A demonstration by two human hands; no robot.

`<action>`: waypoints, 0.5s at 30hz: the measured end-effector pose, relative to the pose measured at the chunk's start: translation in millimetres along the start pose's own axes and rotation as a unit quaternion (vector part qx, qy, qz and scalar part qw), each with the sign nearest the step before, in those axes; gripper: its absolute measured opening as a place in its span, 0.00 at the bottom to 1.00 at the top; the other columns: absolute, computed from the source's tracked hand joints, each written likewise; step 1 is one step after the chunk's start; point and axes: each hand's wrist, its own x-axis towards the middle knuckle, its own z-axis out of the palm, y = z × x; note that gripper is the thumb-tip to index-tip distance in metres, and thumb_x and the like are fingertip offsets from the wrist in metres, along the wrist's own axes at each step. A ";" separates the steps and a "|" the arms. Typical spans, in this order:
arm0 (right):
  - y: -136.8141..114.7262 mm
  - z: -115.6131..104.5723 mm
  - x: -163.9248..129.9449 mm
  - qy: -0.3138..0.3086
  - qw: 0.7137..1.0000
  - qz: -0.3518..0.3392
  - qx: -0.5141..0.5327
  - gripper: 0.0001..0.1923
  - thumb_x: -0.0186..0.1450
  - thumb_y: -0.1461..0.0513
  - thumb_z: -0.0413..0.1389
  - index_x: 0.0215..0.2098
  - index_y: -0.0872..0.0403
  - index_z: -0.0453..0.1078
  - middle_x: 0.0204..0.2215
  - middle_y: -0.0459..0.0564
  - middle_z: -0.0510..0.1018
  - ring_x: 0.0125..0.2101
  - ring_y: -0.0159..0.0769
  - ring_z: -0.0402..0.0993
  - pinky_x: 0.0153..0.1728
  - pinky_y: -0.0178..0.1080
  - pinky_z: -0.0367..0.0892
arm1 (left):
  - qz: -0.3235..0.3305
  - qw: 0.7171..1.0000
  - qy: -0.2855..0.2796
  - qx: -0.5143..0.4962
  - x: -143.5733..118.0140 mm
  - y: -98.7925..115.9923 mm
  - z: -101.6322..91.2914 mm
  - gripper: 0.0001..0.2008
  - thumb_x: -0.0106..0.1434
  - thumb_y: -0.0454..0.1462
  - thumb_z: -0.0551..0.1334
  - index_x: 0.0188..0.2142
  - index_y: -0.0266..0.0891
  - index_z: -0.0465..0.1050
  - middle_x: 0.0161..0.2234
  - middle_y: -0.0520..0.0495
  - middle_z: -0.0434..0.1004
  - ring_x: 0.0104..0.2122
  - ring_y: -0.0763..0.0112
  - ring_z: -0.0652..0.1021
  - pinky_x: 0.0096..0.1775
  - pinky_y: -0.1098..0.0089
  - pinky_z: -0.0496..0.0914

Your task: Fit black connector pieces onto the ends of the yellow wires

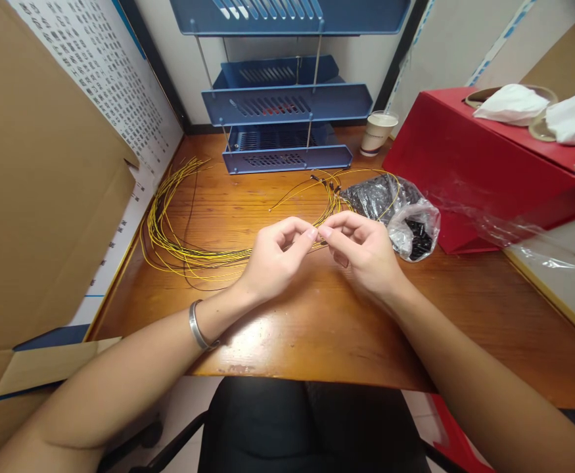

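Note:
My left hand (283, 253) and my right hand (359, 249) meet fingertip to fingertip over the middle of the table. Each is closed in a pinch of thumb and forefinger; what lies between the tips is too small to make out. Behind them runs a loose bundle of thin yellow and black wires (169, 242), coiled at the left and passing behind both hands. Small dark connectors (330, 186) sit on the wire ends just beyond my right hand. A clear plastic bag (405, 203) of small black parts lies right of these ends.
A blue tiered tray rack (287, 105) stands at the back of the wooden table (297, 328). Right of it are a paper cup (378, 133) and a red box (464, 177) with tape rolls and tissue on top. Cardboard (35, 184) rises at the left.

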 end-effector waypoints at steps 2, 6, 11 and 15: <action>0.8 -0.1 0.3 0.002 1.000 0.005 0.010 0.15 0.58 0.53 0.68 0.30 0.55 0.73 0.17 0.39 0.68 0.17 0.23 0.59 0.18 0.33 0.52 | 0.002 1.000 0.002 0.002 -0.1 0.1 -0.4 0.11 0.66 0.40 0.63 0.30 0.34 0.74 0.21 0.55 0.65 0.21 0.80 0.60 0.25 0.74 0.58; 1.7 -1.1 -0.1 0.010 1.000 0.020 0.022 0.12 0.60 0.55 0.66 0.33 0.55 0.73 0.16 0.38 0.67 0.16 0.23 0.58 0.17 0.33 0.50 | -0.007 1.000 0.003 -0.003 -0.1 -0.1 -1.0 0.11 0.66 0.40 0.63 0.30 0.35 0.74 0.21 0.55 0.65 0.21 0.80 0.61 0.25 0.73 0.58; 0.4 -1.5 -1.4 -0.020 1.000 -0.001 0.023 0.12 0.60 0.57 0.66 0.39 0.55 0.76 0.16 0.37 0.65 0.17 0.23 0.57 0.18 0.33 0.50 | -0.004 1.000 0.004 -0.003 0.4 0.2 -0.4 0.11 0.66 0.40 0.62 0.31 0.34 0.74 0.20 0.56 0.64 0.21 0.80 0.60 0.25 0.73 0.57; 0.8 -0.7 -1.0 -0.016 1.000 -0.016 0.009 0.13 0.59 0.55 0.68 0.33 0.56 0.76 0.18 0.39 0.68 0.18 0.22 0.59 0.19 0.33 0.52 | -0.004 1.000 0.010 -0.001 0.5 0.8 0.1 0.12 0.66 0.40 0.62 0.30 0.34 0.73 0.20 0.56 0.64 0.21 0.80 0.60 0.25 0.73 0.57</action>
